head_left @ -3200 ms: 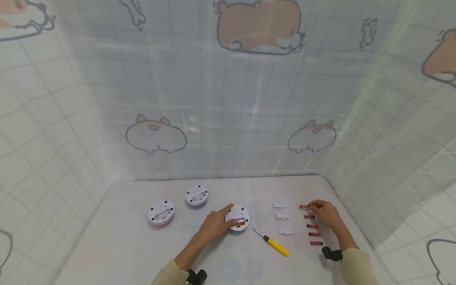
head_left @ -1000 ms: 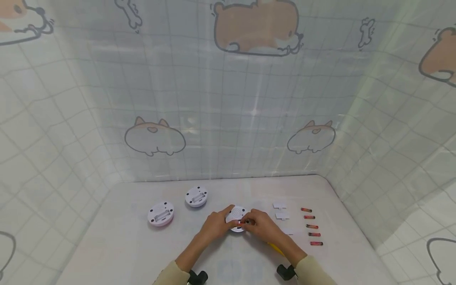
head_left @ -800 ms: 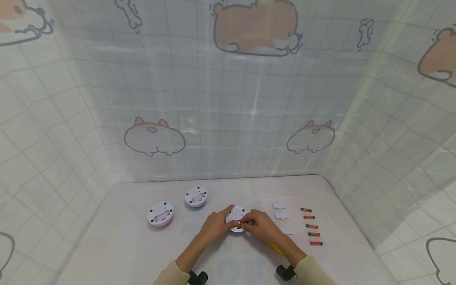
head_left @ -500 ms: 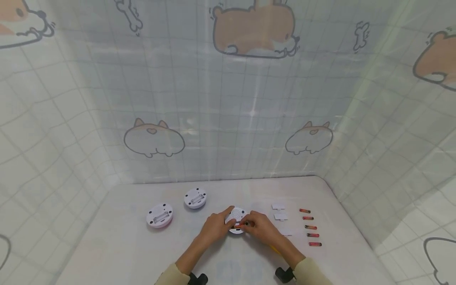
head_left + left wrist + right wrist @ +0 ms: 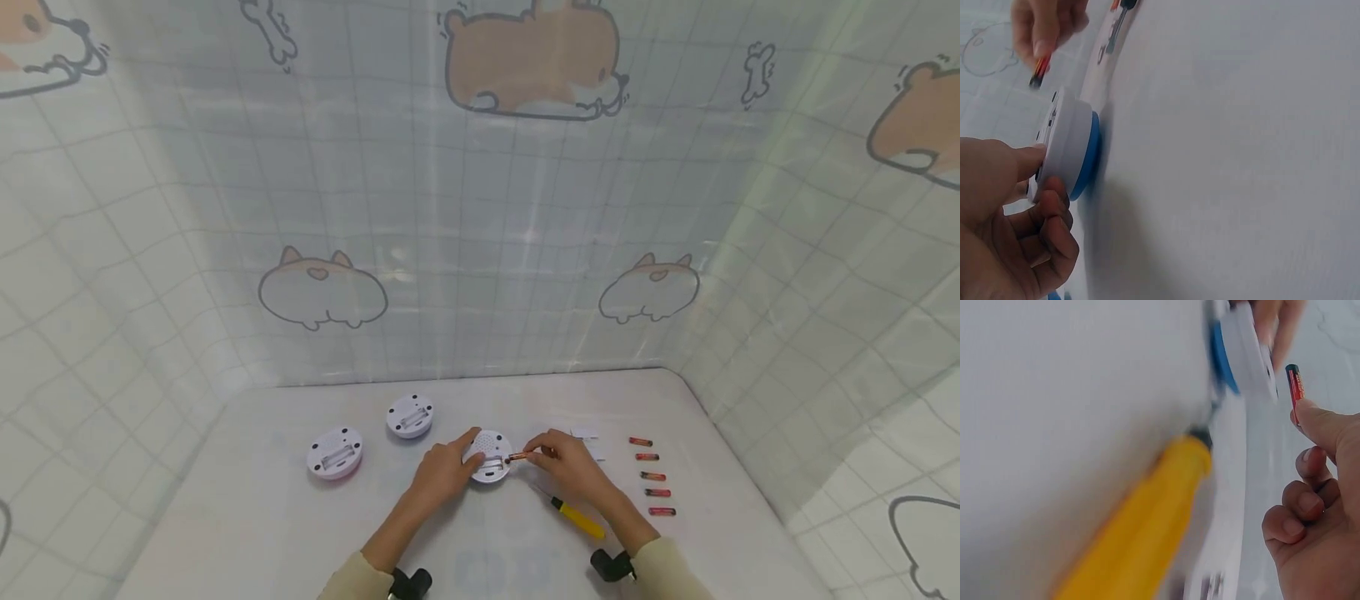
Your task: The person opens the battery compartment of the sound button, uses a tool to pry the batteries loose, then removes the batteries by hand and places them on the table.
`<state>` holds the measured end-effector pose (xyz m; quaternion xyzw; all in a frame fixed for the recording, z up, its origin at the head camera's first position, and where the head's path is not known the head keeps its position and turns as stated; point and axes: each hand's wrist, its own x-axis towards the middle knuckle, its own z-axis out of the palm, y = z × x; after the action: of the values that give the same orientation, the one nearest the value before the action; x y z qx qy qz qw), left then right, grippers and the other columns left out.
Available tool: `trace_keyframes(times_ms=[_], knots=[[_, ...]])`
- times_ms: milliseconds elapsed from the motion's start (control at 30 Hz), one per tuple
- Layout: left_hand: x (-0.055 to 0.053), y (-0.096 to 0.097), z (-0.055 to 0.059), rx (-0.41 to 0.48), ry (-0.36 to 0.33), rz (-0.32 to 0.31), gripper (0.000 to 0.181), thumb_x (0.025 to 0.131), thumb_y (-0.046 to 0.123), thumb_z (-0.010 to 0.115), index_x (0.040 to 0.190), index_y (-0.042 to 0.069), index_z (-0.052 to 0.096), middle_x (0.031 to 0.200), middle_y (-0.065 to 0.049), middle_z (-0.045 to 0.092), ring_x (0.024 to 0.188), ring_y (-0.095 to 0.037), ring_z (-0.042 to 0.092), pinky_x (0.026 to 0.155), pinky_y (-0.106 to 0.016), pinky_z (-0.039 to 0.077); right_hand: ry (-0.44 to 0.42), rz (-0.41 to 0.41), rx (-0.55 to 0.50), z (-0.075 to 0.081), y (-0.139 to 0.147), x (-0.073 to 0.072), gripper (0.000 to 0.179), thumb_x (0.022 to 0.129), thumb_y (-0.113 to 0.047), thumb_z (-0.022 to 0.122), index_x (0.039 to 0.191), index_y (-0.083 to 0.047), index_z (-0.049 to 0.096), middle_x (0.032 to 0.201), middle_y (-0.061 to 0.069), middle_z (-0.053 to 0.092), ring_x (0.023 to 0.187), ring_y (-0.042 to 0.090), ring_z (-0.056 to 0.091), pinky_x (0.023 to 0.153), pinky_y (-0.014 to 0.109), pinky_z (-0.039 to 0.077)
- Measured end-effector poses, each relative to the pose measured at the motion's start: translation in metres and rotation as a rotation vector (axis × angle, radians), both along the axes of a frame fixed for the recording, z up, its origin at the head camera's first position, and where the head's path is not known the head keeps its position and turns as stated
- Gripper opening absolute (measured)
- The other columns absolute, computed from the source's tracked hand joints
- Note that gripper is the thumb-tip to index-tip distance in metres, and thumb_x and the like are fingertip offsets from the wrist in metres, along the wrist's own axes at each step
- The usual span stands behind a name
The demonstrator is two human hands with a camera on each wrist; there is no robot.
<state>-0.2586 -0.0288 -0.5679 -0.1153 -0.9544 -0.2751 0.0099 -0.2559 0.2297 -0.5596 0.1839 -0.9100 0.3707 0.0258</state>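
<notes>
My left hand [image 5: 441,473] grips a round white battery-powered device [image 5: 492,440] by its edge, thumb on the upturned face. Speaker holes and a battery slot show there; no red is visible in the slot. In the left wrist view the device [image 5: 1071,137] has a blue underside against the table. Just right of it, my right hand [image 5: 576,467] pinches a small red-and-black battery [image 5: 518,456] between thumb and fingers. This battery [image 5: 1295,387] is held apart from the device in the right wrist view. A yellow-handled screwdriver [image 5: 580,520] lies below my right hand.
Two similar white devices, one nearer [image 5: 335,452] and one farther [image 5: 410,416], lie left with bare slots upward. Several red batteries [image 5: 653,477] form a column at right. White covers [image 5: 584,432] are partly hidden behind my right hand. A patterned curtain [image 5: 480,208] surrounds the table.
My right hand came from the battery column to the device and has drawn a battery out of its slot, moving right. The device has shifted slightly left under my left hand.
</notes>
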Motion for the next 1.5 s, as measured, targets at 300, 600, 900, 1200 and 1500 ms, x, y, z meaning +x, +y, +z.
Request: trace_keyframes(times_ms=[300, 600, 900, 1200, 1500], knots=[[-0.005, -0.016, 0.0, 0.013, 0.003, 0.036, 0.054, 0.099, 0.041, 0.063, 0.148, 0.024, 0.052, 0.105, -0.014, 0.073, 0.071, -0.018, 0.054, 0.075, -0.043, 0.05, -0.032, -0.175, -0.017, 0.003, 0.047, -0.013, 0.011, 0.094, -0.023, 0.073, 0.1, -0.032, 0.074, 0.083, -0.008, 0.058, 0.076, 0.015, 0.049, 0.062, 0.026, 0.04], [-0.008, -0.032, 0.002, -0.014, -0.013, 0.097, 0.055, 0.1, 0.042, 0.061, 0.15, 0.024, 0.049, 0.117, -0.017, 0.071, 0.078, -0.022, 0.059, 0.077, -0.049, 0.051, -0.021, -0.294, 0.011, 0.008, 0.111, -0.026, 0.018, 0.098, -0.029, 0.068, 0.109, -0.017, 0.074, 0.085, 0.005, 0.061, 0.07, 0.018, 0.049, 0.057, 0.028, 0.039], [-0.007, -0.041, 0.003, 0.013, -0.036, 0.092, 0.055, 0.099, 0.041, 0.062, 0.149, 0.022, 0.05, 0.138, -0.014, 0.061, 0.088, -0.022, 0.062, 0.086, -0.051, 0.051, -0.151, -0.39, 0.076, 0.0, 0.168, -0.044, 0.023, 0.101, -0.023, 0.062, 0.115, -0.008, 0.071, 0.107, 0.019, 0.066, 0.082, 0.026, 0.058, 0.066, 0.036, 0.047], [0.001, -0.049, 0.001, 0.025, -0.033, 0.043, 0.053, 0.098, 0.041, 0.064, 0.146, 0.022, 0.054, 0.136, -0.014, 0.063, 0.096, -0.024, 0.064, 0.091, -0.054, 0.049, -0.247, -0.429, 0.036, -0.009, 0.183, -0.047, 0.024, 0.102, -0.02, 0.06, 0.116, -0.003, 0.069, 0.092, 0.01, 0.067, 0.079, 0.023, 0.058, 0.064, 0.032, 0.047], [0.013, -0.062, 0.003, 0.009, -0.066, 0.032, 0.055, 0.097, 0.046, 0.063, 0.147, 0.024, 0.054, 0.111, -0.009, 0.071, 0.083, -0.019, 0.055, 0.077, -0.047, 0.048, -0.247, -0.432, 0.053, -0.007, 0.183, -0.047, 0.024, 0.102, -0.019, 0.058, 0.117, -0.003, 0.068, 0.094, 0.009, 0.067, 0.082, 0.024, 0.056, 0.067, 0.034, 0.044]])
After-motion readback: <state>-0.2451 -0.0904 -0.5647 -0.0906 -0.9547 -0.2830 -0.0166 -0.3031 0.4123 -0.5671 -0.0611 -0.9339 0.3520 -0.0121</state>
